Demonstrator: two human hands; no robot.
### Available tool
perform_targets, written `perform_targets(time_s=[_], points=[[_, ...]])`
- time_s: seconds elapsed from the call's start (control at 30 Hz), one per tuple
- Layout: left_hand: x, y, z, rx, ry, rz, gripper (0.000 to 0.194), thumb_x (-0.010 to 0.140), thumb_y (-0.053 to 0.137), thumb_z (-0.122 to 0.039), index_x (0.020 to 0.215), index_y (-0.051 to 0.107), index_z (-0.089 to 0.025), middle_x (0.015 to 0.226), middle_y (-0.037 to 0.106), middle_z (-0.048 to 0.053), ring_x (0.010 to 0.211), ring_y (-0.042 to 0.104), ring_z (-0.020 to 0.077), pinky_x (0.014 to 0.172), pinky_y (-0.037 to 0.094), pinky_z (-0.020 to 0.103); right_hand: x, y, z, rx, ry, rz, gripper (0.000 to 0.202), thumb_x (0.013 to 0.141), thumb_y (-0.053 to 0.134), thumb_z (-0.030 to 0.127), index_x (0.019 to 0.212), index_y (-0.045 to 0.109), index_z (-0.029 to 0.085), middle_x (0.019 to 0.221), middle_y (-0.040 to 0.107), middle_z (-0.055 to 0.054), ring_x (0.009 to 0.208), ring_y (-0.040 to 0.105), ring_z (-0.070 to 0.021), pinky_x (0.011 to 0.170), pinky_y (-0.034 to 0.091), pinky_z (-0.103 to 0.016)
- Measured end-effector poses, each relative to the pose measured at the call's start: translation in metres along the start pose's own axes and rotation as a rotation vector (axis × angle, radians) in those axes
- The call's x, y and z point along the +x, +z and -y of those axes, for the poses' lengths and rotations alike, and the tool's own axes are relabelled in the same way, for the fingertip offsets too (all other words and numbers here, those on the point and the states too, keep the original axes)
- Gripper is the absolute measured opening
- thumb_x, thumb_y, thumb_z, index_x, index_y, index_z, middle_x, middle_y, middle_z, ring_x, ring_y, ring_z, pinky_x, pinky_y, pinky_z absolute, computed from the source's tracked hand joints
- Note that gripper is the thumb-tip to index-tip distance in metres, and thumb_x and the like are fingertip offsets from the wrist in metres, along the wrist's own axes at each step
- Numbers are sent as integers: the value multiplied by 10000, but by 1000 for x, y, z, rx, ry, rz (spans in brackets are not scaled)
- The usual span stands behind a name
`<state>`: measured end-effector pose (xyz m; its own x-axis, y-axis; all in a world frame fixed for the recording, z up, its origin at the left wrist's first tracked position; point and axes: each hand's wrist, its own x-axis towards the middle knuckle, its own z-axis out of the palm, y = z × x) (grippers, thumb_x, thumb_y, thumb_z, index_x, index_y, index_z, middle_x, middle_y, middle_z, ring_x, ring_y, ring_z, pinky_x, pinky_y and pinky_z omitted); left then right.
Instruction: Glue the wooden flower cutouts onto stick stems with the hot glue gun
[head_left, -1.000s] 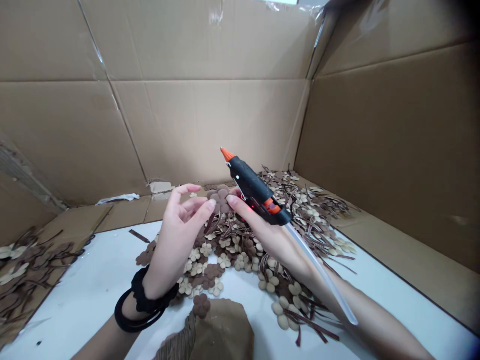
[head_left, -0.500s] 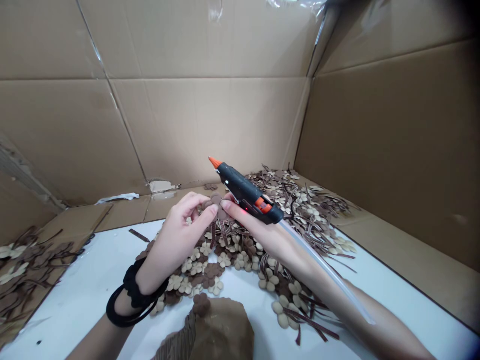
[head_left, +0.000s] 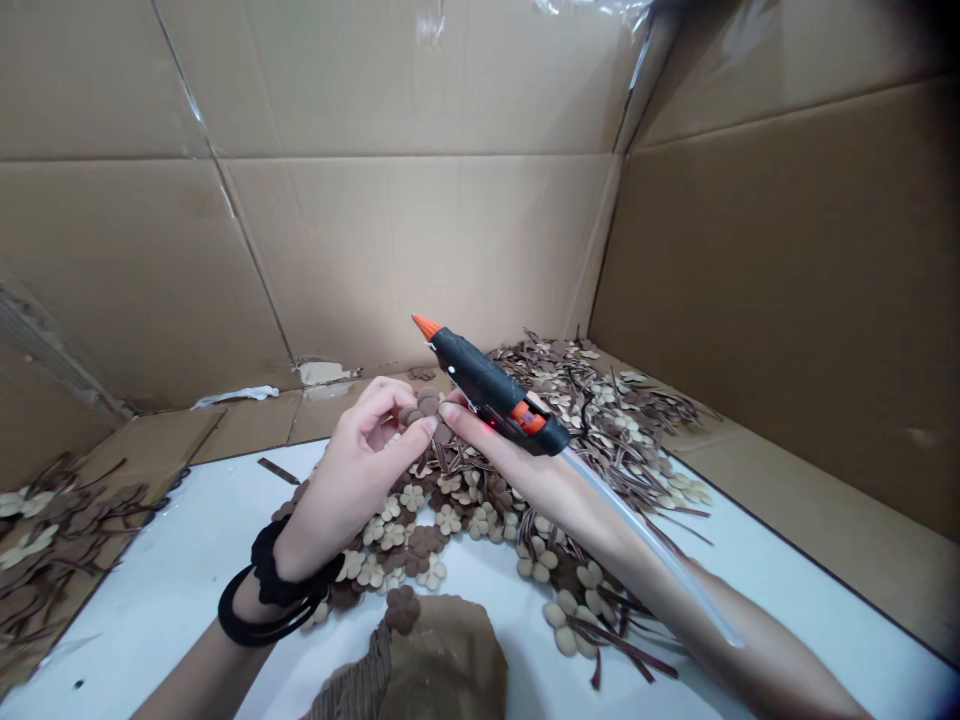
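Observation:
A brown fabric flower (head_left: 429, 403) is pinched between the fingertips of both hands, above a heap of flowers. My left hand (head_left: 375, 445), with black bands at the wrist, grips its left side. My right hand (head_left: 480, 435) has its thumb on the flower's right side. A black glue gun (head_left: 487, 380) with an orange nozzle rests over my right hand, its nozzle pointing up and left; the other right fingers are mostly hidden. From its back a clear glue stick (head_left: 652, 540) runs along the forearm.
Beige and brown flowers with ribbon strips (head_left: 592, 400) cover the back and middle of the white board (head_left: 210, 520). More pieces (head_left: 60, 540) lie at the far left. A brown flower (head_left: 403, 609) sits on torn cardboard (head_left: 450, 660) in front. Cardboard walls (head_left: 420, 230) enclose the back and right.
The flower has turned and tilted between my fingertips. The glue gun's nozzle has shifted slightly left, and my left hand has moved slightly.

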<state>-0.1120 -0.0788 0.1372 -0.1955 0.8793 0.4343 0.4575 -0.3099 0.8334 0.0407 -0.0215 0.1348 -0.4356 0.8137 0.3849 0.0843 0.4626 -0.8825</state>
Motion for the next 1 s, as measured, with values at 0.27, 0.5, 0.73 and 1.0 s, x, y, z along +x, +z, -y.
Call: perform_targets(time_s=[0.27,0.5,0.73,1.0], points=[[-1,0,-4,14,48,-78,220,784,575,-278,641,433,-191,764,433,2,727,453,140,661,413,243,4,3,1,98,-24,23,283,828,593,497,948,676,255,870,669,-15,873,627,-192,843,469,-338],[6,-26,6,14,42,-227,237,787,601,-314,667,437,-190,780,533,8,740,521,139,692,430,267,12,1,-13,216,-64,-61,359,856,540,520,1026,636,218,750,632,-10,786,606,-173,777,457,-330],[23,-69,20,120,149,-455,202,824,579,-328,720,483,-183,892,621,37,795,590,126,751,462,262,22,1,-19,348,7,-166,193,787,672,440,860,666,262,674,569,-13,679,536,-168,676,409,-354],[22,-202,133,848,-432,-482,236,800,603,-323,917,699,-143,987,723,106,955,639,238,829,458,302,23,9,-27,216,-62,-96,188,806,610,480,827,617,293,674,543,-4,662,543,-212,671,434,-391]])
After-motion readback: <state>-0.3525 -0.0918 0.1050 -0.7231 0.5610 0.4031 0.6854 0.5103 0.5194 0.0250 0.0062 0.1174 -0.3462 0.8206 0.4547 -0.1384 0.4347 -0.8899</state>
